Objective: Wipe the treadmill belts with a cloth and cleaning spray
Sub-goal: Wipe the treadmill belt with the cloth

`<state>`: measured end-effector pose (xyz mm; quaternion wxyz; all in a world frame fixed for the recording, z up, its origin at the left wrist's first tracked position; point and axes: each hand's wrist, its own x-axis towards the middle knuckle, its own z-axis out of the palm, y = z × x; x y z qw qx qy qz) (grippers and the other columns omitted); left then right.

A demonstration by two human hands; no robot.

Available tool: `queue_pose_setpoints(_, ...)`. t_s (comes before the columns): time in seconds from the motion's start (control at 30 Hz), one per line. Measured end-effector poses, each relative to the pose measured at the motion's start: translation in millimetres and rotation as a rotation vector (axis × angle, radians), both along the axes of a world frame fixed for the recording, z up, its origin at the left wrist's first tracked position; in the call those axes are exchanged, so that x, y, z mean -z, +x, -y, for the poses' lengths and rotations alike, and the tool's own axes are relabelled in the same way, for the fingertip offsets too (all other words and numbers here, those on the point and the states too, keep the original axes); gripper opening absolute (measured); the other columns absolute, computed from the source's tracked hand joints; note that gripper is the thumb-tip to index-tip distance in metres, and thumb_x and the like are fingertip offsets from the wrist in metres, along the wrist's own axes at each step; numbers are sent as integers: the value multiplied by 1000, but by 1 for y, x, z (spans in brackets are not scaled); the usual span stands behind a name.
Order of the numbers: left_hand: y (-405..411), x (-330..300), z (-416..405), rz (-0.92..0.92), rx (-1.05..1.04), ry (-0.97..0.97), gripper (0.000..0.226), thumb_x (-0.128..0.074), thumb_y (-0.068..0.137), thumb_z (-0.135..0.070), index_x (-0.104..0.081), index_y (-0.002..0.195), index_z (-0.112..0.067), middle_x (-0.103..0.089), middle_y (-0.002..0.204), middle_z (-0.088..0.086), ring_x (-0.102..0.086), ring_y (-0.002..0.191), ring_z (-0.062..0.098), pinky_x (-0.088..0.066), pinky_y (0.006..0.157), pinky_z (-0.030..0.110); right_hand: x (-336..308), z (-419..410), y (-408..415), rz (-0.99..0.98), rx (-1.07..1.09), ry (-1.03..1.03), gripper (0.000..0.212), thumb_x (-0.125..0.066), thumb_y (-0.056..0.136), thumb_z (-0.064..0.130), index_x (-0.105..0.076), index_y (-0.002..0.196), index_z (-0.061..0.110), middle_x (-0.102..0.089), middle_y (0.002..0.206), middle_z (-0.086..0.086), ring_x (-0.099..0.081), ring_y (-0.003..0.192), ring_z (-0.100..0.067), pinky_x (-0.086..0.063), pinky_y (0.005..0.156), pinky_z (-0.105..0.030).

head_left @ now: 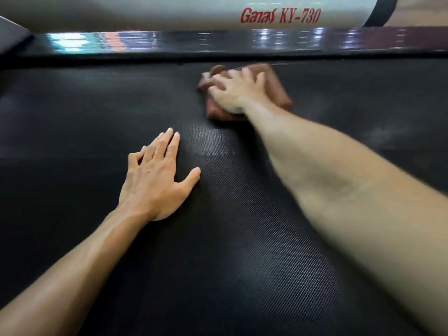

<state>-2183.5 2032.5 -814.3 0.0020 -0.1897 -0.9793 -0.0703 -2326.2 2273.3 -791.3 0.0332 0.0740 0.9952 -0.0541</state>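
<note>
A black textured treadmill belt [72, 132] fills most of the view. A folded brown cloth [276, 90] lies on the belt near its far edge, right of centre. My right hand [236, 92] presses flat on the cloth with spread fingers and looks blurred. My left hand [157, 175] rests flat on the belt, nearer to me and left of the cloth, with straight fingers and nothing in it. A faint damp patch [211, 141] shows on the belt between the two hands. No spray bottle is in view.
A glossy dark side rail [218, 41] runs along the belt's far edge. Behind it lies a white treadmill frame [169, 10] with red lettering "Ganas KY-730" [281, 15]. A dark panel corner [12, 32] shows at the far left.
</note>
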Motion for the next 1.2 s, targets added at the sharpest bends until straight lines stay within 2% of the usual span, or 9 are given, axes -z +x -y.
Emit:
queue_pose_setpoints(0.17,1,-5,-1,21,-9,-13,101,-4,78,-80,-3,164,-26,4,171,-10,0,156,9,-12,122,35,0,18,43,11,-156,-45,63,-26,100,70,-25,160,49,-10,174,7,1,160,-28,7,125,-59)
queue_pose_setpoints(0.3,4,-5,-2,21,-22,12,101,-4,78,-78,-5,164,-25,4,171,-10,3,156,7,-8,122,34,7,-44,89,-21,68,-50,63,-29,97,71,-30,157,50,-14,173,7,-4,160,-28,3,125,-61)
queue_pose_setpoints(0.47,4,-4,-3,0,-27,3,102,-4,78,-76,-7,164,-23,1,171,-9,0,156,7,-10,123,36,0,-33,39,11,313,-89,63,-28,99,66,-29,159,47,-10,173,-8,4,157,-47,10,119,-72)
queue_pose_setpoints(0.6,3,-5,-2,5,-10,10,93,-13,88,-75,-6,164,-24,2,171,-9,0,155,7,-9,122,34,-3,36,-3,17,23,-47,56,-27,103,58,-26,159,50,-10,173,-11,5,155,-50,10,117,-75)
queue_pose_setpoints(0.77,3,-7,-1,23,-3,5,90,-21,90,-72,-4,164,-24,3,171,-9,3,156,7,-9,122,35,-11,49,9,82,-402,-54,50,-29,108,45,-30,158,51,-7,174,-2,4,159,-38,9,121,-69)
queue_pose_setpoints(0.83,3,-6,-1,17,-8,4,90,-21,89,-72,-4,164,-24,3,171,-10,3,155,6,-9,122,35,-6,22,17,43,-378,-80,49,-30,108,42,-35,155,53,-11,174,3,1,160,-32,8,123,-67)
queue_pose_setpoints(1.03,2,-4,-1,5,-3,5,90,-22,90,-73,-6,164,-23,1,171,-9,2,156,6,-9,123,36,5,-4,7,-38,93,-105,53,-28,101,53,-39,153,54,-15,173,-1,1,159,-37,9,122,-67)
queue_pose_setpoints(1.1,2,-4,0,8,-6,4,90,-21,91,-73,-6,164,-24,1,171,-9,2,156,6,-9,123,35,7,6,16,-76,99,-118,53,-29,100,55,-40,152,53,-15,173,-2,1,159,-39,10,122,-67)
queue_pose_setpoints(1.2,1,-4,0,9,-6,8,93,-14,88,-76,-5,164,-24,2,171,-9,2,156,8,-10,123,36,8,3,58,-79,-101,-108,53,-32,100,59,-37,152,55,-17,172,4,-2,160,-32,7,124,-62)
